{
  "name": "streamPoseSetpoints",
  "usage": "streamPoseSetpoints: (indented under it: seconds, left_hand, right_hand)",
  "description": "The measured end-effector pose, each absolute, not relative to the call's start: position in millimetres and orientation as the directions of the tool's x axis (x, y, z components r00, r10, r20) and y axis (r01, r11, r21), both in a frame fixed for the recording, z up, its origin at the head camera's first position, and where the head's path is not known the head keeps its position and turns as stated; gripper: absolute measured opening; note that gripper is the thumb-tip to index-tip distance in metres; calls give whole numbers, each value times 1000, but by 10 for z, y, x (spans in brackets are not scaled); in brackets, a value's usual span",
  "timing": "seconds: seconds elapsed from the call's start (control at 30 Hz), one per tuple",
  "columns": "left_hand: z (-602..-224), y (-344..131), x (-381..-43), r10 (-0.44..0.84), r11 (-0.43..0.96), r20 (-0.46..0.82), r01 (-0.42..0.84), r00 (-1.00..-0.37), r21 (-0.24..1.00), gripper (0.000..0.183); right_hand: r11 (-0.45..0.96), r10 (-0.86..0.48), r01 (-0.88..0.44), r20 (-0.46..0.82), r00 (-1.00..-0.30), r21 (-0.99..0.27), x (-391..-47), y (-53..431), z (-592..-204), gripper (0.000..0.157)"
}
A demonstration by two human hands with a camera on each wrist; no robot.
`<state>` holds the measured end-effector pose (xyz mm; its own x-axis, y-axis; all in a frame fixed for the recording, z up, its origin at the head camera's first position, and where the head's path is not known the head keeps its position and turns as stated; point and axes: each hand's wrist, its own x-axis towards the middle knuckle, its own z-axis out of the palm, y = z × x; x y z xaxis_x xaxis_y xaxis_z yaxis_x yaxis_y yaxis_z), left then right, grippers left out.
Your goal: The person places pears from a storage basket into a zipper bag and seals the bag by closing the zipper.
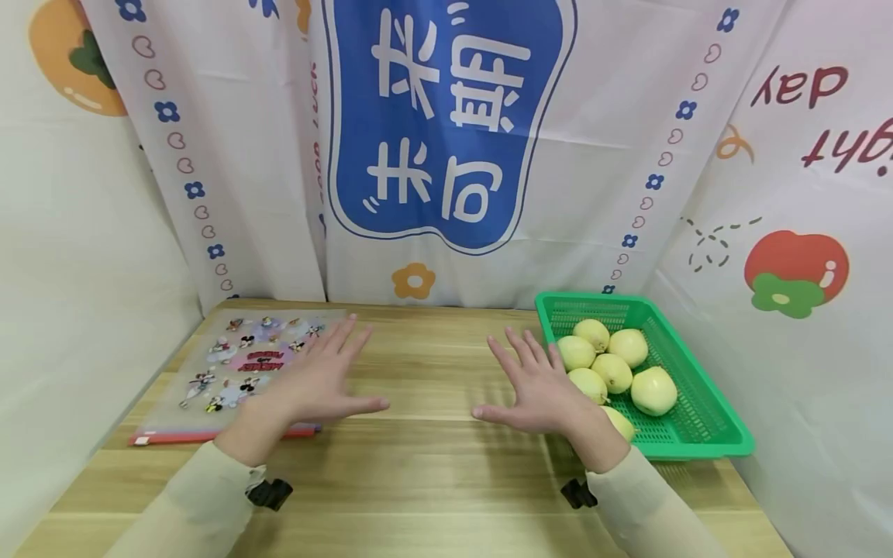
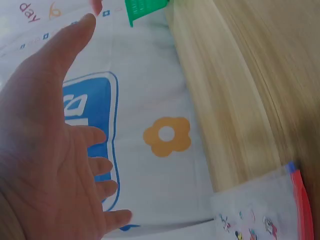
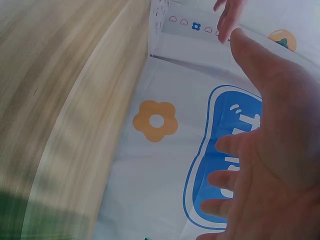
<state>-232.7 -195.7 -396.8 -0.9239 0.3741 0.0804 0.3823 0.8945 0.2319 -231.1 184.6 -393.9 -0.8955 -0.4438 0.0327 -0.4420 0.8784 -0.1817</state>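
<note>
My left hand [image 1: 317,384] is held over the table with fingers spread and holds nothing. In the head view it overlaps the right side of a clear zip bag [image 1: 237,364] printed with cartoon figures, which has a red slider edge at the front. My right hand [image 1: 533,387], also spread and holding nothing, is beside a green plastic basket [image 1: 705,387] and overlaps its left wall in that view. Several pale yellow-green round fruits [image 1: 612,373] lie in the basket. Both wrist views show an open palm with the thumb held apart from the fingers.
The wooden table [image 1: 432,480] lies between bag and basket. A white printed cloth [image 1: 593,201] with a blue patch hangs behind the table's far edge, and white printed sheets rise at both sides. Each wrist wears a black strap.
</note>
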Motion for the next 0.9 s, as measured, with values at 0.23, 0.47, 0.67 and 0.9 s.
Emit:
streamPoseSetpoints:
  seconds: [0.23, 0.47, 0.67, 0.9]
  left_hand:
    - [-3928, -2325, -2322, 348, 902, -26, 327, -937, 283, 74]
    - [-4046, -2888, -2339, 274, 922, -188, 202, -943, 329, 43]
    - [-4170, -3140, -2272, 244, 932, -307, 135, -920, 336, 41]
    - [-4317, -3257, -2275, 234, 915, -354, 83, -905, 394, 33]
  right_hand:
    - [872, -451, -454, 62, -890, -181, -2306, 1844, -3925, 110]
    - [871, -449, -452, 61, -891, -190, -2298, 1852, -3921, 110]
    - [877, -441, -444, 56, -896, -185, -2300, 1842, -3917, 111]
    - [879, -438, -439, 49, -897, -183, -2304, 1834, -3908, 112]
